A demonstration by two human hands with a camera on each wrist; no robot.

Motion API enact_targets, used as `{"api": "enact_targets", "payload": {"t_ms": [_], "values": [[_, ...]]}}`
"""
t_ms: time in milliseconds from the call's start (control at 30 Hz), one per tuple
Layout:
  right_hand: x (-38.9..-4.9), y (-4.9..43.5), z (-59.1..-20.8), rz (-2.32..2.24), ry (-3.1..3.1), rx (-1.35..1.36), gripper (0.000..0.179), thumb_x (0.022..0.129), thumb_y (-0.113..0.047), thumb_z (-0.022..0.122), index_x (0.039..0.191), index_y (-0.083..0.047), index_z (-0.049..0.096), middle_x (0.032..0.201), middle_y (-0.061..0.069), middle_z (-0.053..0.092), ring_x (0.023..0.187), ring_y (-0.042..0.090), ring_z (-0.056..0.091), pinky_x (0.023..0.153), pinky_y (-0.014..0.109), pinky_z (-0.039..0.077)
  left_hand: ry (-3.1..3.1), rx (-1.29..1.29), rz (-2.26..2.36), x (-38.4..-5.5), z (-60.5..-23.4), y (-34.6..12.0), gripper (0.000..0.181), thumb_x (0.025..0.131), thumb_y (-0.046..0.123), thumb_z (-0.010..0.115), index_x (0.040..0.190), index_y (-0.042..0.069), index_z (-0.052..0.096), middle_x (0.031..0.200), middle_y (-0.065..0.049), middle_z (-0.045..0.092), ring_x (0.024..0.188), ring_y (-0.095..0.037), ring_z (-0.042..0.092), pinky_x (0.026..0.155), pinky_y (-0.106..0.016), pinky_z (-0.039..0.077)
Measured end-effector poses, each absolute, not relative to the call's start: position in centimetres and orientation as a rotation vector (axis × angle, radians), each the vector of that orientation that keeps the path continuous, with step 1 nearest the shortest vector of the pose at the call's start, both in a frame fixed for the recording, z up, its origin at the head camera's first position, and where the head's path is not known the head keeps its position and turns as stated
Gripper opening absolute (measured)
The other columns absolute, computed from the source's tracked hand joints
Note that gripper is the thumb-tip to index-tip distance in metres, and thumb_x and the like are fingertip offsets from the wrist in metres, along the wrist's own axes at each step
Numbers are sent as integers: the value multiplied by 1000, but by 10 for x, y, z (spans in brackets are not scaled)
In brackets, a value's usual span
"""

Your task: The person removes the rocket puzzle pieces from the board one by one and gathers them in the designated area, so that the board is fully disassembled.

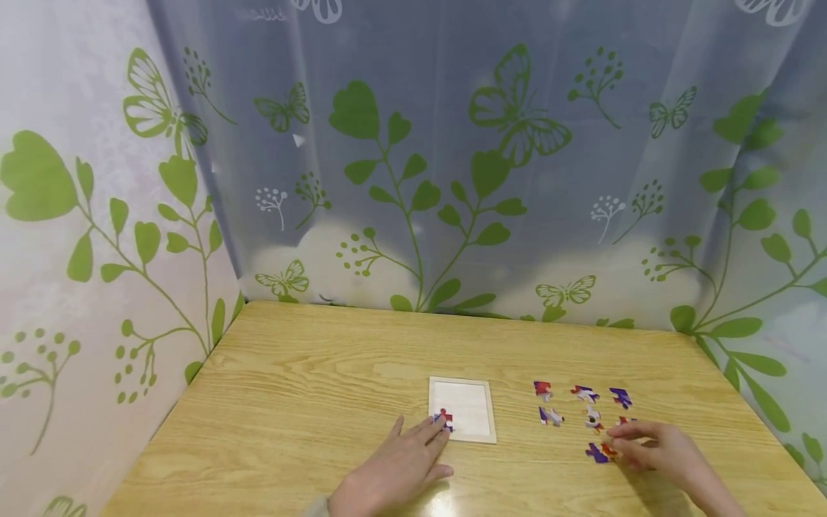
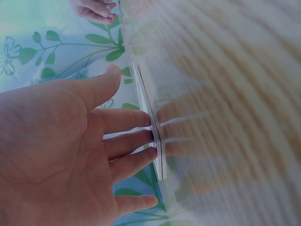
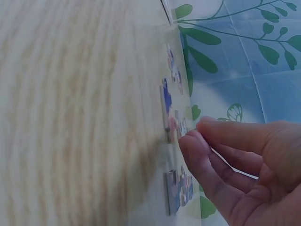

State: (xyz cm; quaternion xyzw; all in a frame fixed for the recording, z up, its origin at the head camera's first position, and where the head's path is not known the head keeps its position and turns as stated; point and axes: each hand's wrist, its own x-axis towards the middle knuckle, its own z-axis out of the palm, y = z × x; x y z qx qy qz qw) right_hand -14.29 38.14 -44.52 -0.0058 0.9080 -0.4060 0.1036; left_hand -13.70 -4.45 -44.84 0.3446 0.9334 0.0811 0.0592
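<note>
My left hand (image 1: 397, 463) lies with fingers spread at the lower left corner of a white puzzle frame (image 1: 493, 416). Its fingertips touch a red and blue jigsaw piece (image 1: 444, 416) inside that corner; in the left wrist view they meet the frame's edge (image 2: 161, 155). Over on the right, my right hand (image 1: 662, 452) bends thumb and index finger together, low among the loose pieces. A purple and red jigsaw piece (image 1: 597, 454) lies right by these fingertips, partly covered in the head view. I cannot tell whether they pinch a piece.
Several loose jigsaw pieces lie in rough rows right of the frame, among them a red one (image 1: 543, 388), a purple one (image 1: 620, 397) and a white one (image 1: 593, 418). The wood-grain table (image 1: 310, 373) meets a curtain (image 1: 413, 179) printed with leaves and butterflies.
</note>
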Motion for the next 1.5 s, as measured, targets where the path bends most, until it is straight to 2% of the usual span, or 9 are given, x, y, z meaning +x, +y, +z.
{"api": "enact_targets", "payload": {"t_ms": [167, 333, 433, 600, 833, 933, 1100, 1333, 1500], "values": [[-145, 375, -440, -1225, 2671, 152, 47, 102, -30, 63, 129, 9, 63, 93, 8, 76, 77, 14, 70, 65, 28, 58, 2828, 1036, 243, -138, -449, -44, 62, 105, 49, 44, 152, 9, 47, 161, -6, 39, 149, -23, 35, 117, -59, 32], [-148, 365, -439, -1273, 2692, 177, 52, 104, -36, 59, 134, 6, 60, 99, 11, 77, 82, 14, 73, 71, 26, 58, 2822, 1030, 248, -138, -449, -44, 62, 105, 50, 44, 153, 10, 46, 161, -5, 38, 149, -22, 35, 118, -59, 31], [-149, 359, -438, -1344, 2691, 137, 49, 105, -31, 58, 134, 8, 59, 106, 16, 75, 86, 16, 74, 75, 28, 61, 2819, 1027, 252, -139, -450, -44, 62, 105, 50, 44, 153, 10, 46, 161, -5, 38, 149, -22, 35, 118, -59, 31], [-154, 347, -436, -1358, 2730, 107, 49, 105, -34, 56, 133, 6, 62, 112, 17, 75, 88, 17, 75, 80, 35, 62, 2820, 1031, 255, -139, -451, -45, 62, 105, 50, 44, 153, 10, 46, 161, -5, 38, 149, -22, 35, 118, -59, 31], [-161, 327, -433, -1430, 2750, 0, 48, 105, -36, 56, 133, 3, 63, 123, 20, 70, 93, 18, 75, 78, 30, 62, 2819, 1041, 268, -139, -451, -45, 61, 106, 49, 43, 153, 10, 46, 161, -5, 38, 149, -22, 35, 117, -59, 32], [-164, 318, -432, -1447, 2731, -41, 48, 105, -34, 56, 134, 3, 62, 125, 21, 69, 97, 22, 75, 82, 33, 62, 2818, 1040, 274, -139, -451, -45, 61, 106, 49, 44, 152, 10, 46, 161, -5, 39, 149, -21, 35, 117, -59, 32], [-170, 304, -432, -1457, 2693, -81, 46, 106, -34, 55, 135, 2, 62, 115, 20, 73, 97, 27, 75, 89, 44, 60, 2814, 1040, 270, -139, -453, -45, 61, 106, 49, 44, 153, 10, 46, 161, -5, 39, 149, -21, 35, 117, -59, 32], [-180, 280, -434, -1567, 2671, -205, 42, 105, -32, 57, 132, 0, 65, 124, 20, 70, 100, 27, 73, 83, 34, 61, 2816, 1038, 265, -139, -452, -45, 61, 106, 50, 43, 152, 10, 47, 161, -6, 39, 148, -23, 36, 117, -59, 32], [-184, 260, -430, -1587, 2639, -232, 44, 104, -33, 58, 132, 0, 64, 126, 18, 69, 104, 32, 71, 86, 36, 61, 2823, 1033, 276, -139, -451, -45, 62, 105, 51, 44, 152, 10, 48, 161, -6, 39, 148, -23, 37, 117, -59, 32]]}}
